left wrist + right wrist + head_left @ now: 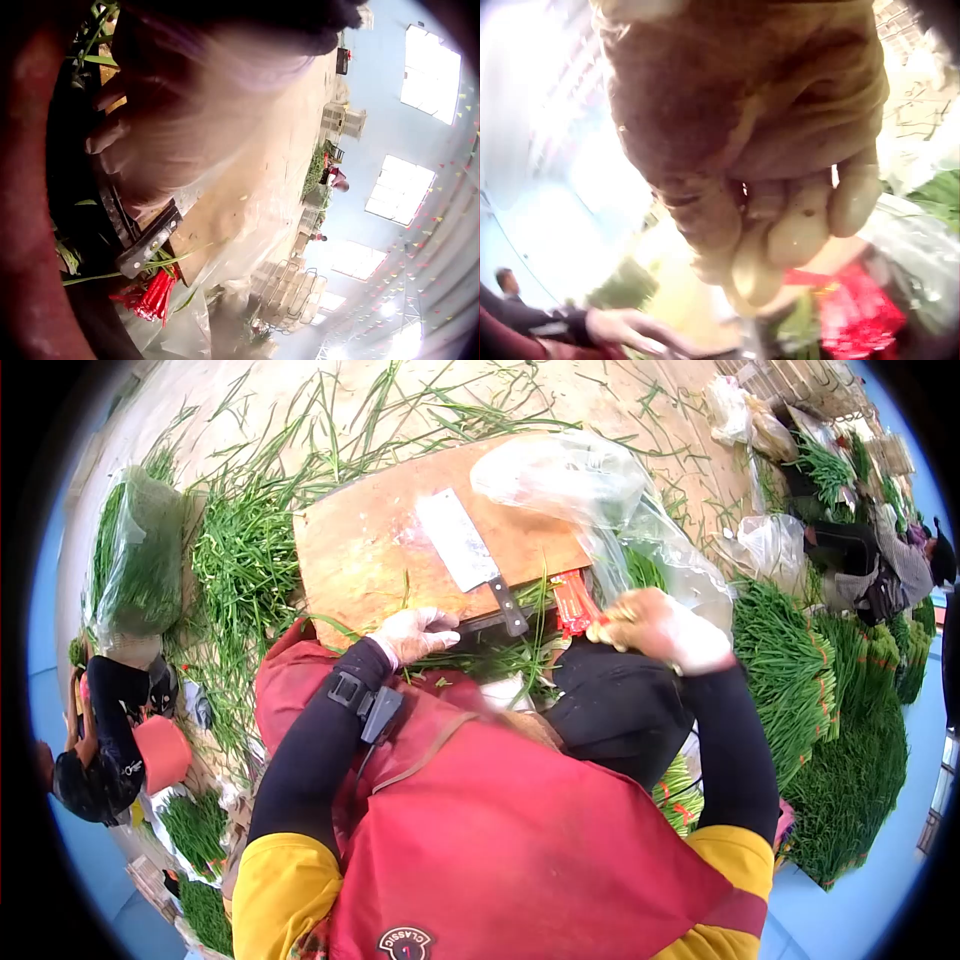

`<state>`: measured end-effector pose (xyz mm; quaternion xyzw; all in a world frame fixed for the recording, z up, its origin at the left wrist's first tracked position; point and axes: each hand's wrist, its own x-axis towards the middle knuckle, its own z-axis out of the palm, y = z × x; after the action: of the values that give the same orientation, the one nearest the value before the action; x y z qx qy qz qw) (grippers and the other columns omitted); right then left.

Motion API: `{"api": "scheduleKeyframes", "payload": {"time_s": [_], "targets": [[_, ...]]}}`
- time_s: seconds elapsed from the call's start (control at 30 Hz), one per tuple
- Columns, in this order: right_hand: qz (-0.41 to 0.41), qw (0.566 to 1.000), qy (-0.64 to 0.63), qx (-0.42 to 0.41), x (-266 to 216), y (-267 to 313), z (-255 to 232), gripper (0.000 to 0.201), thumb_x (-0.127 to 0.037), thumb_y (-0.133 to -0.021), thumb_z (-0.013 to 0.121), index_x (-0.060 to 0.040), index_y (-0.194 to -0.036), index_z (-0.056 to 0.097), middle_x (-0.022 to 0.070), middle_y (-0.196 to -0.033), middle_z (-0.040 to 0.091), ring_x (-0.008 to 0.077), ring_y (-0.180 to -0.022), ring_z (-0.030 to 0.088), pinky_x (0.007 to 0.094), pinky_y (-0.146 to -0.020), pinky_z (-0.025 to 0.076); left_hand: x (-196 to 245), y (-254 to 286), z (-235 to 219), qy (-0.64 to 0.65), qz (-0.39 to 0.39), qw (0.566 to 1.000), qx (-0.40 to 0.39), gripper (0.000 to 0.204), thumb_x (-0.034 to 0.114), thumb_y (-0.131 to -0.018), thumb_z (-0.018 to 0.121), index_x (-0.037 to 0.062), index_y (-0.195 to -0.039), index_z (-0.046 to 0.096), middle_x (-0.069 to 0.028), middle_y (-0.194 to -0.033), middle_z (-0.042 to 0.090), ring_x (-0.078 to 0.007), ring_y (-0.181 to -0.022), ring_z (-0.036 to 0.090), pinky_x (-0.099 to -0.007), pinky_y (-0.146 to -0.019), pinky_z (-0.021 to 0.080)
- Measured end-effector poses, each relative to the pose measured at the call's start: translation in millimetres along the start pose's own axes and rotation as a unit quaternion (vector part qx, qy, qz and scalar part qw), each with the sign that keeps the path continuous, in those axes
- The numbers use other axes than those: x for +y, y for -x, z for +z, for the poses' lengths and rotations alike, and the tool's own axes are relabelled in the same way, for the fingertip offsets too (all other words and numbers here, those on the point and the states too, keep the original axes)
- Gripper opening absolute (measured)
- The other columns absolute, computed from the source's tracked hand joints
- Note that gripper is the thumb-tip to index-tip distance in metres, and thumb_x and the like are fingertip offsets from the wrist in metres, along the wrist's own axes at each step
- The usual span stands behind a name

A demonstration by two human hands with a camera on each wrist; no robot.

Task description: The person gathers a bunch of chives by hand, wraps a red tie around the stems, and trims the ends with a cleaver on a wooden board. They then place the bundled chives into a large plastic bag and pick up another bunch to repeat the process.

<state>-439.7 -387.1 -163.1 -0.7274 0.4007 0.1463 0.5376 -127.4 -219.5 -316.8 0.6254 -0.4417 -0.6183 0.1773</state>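
Observation:
My gloved left hand is at the near edge of a wooden cutting board, fingers loosely bent, with nothing seen in its grasp. A cleaver lies flat on the board, its black handle over the near edge, just right of that hand. To the right of the handle sits a bundle of red ties. My gloved right hand, blurred, is above and right of the ties. In the right wrist view its fingers hang loosely curled, with nothing visible between them.
Clear plastic covers the board's far right corner. Loose green stalks lie left of the board. Bundled greens stand on the right, a bagged bundle at far left. Other people sit at both sides, one near a pink bucket.

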Motion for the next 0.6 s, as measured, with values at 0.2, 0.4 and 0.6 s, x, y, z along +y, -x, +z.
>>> {"api": "scheduleKeyframes", "payload": {"time_s": [0.2,0.4,0.6], "targets": [[-0.235,0.966,-0.001,0.107,-80.6,105.9,-0.3,0.015,-0.008,-0.077,0.065,-0.0007,-0.090,0.069,0.0100,-0.078,0.066,0.0232,-0.072,0.060,0.0311,-0.068,0.048,38.4,10.0,-2.5,0.200,0.002,0.978,-0.067,0.037,0.035,-0.086,0.064,0.0040,-0.107,0.061,-0.0006,-0.088,0.062,-0.0080,-0.076,0.058,-0.0214,-0.069,0.047],[-0.349,0.926,0.121,0.079,-81.2,58.4,41.4,0.021,-0.014,-0.081,0.060,-0.0036,-0.097,0.069,0.0078,-0.089,0.069,0.0234,-0.075,0.061,0.0337,-0.071,0.048,44.0,18.4,-21.2,0.319,0.110,0.939,-0.065,0.073,0.065,-0.087,0.040,0.0089,-0.134,0.042,-0.0127,-0.119,0.057,-0.0203,-0.097,0.061,-0.0298,-0.077,0.047],[-0.362,0.930,0.069,-0.010,-83.1,26.4,76.5,0.022,-0.014,-0.082,0.062,-0.0092,-0.103,0.068,0.0116,-0.083,0.062,0.0273,-0.077,0.059,0.0346,-0.070,0.049,51.6,19.4,-54.2,0.355,0.121,0.914,0.156,0.042,0.039,-0.087,0.059,0.0070,-0.115,0.057,-0.0068,-0.089,0.066,-0.0146,-0.076,0.064,-0.0270,-0.067,0.050]]}}
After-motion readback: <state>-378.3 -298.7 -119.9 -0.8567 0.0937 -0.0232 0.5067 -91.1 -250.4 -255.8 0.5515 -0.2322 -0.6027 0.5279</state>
